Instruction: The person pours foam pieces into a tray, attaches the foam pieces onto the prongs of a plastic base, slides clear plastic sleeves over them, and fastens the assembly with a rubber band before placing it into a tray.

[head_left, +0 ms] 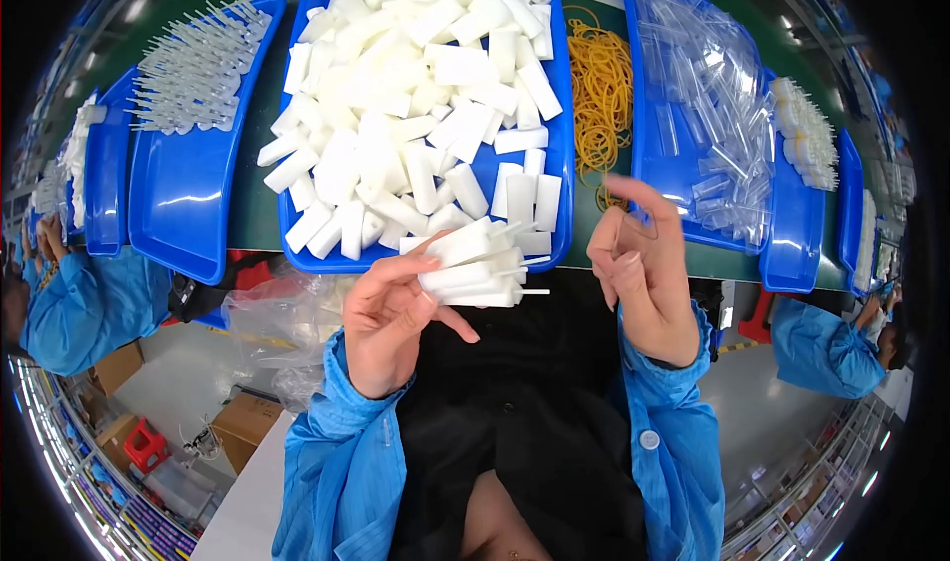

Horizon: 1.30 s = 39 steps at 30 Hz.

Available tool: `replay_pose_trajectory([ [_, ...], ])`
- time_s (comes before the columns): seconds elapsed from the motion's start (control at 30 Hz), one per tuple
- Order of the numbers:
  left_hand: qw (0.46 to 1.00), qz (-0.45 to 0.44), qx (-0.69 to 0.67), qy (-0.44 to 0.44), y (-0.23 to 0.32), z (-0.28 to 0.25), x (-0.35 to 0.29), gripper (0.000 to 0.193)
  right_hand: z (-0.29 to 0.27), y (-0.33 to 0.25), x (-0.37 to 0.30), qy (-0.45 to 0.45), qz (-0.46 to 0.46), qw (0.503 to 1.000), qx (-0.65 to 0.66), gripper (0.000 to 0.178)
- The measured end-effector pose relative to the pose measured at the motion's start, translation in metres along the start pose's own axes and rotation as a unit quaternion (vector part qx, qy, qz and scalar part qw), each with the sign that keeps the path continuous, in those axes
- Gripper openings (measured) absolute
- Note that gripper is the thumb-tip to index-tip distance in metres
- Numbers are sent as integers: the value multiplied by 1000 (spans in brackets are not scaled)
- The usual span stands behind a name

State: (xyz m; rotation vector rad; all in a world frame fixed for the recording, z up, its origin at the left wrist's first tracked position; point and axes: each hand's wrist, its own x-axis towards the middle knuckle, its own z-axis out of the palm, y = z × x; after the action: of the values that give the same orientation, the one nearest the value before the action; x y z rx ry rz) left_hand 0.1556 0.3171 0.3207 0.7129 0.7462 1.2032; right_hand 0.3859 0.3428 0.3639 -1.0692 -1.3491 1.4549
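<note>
My left hand is closed around a bundle of white foam pieces with thin pale sticks poking out of their right ends. The bundle is held in front of the near edge of a large blue tray, which is heaped with loose white foam blocks. To the right, my right hand is raised, its index finger bent out and its thumb drawn in toward the curled fingers. A thin dark line shows between those fingers; what it is, I cannot make out. Just beyond lies a pile of yellow rubber bands.
At the right, a blue tray holds clear plastic tubes. White foam-tipped sticks lie farther right. On the left, another blue tray carries many thin-stemmed white pieces. People in blue work at both sides.
</note>
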Motion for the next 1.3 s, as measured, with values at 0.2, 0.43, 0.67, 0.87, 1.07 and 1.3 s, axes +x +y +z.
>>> replay_pose_trajectory([
  [0.2,1000,3,-8,-14,1,-2,4,27,-11,-5,0,13,-16,994,-110,28],
  [0.43,998,52,16,-25,1,6,7,27,5,3,1,117,-93,988,38,8],
  [0.67,985,95,137,-51,2,4,6,34,9,11,2,101,-73,989,75,12],
  [0.87,985,106,118,-62,-3,1,5,35,16,12,-1,64,-67,995,21,14],
  [1.07,990,111,67,-48,-6,-2,4,31,23,20,-5,61,-60,993,77,15],
  [1.3,988,101,110,-42,-2,3,4,30,25,19,-5,77,-39,993,83,14],
])
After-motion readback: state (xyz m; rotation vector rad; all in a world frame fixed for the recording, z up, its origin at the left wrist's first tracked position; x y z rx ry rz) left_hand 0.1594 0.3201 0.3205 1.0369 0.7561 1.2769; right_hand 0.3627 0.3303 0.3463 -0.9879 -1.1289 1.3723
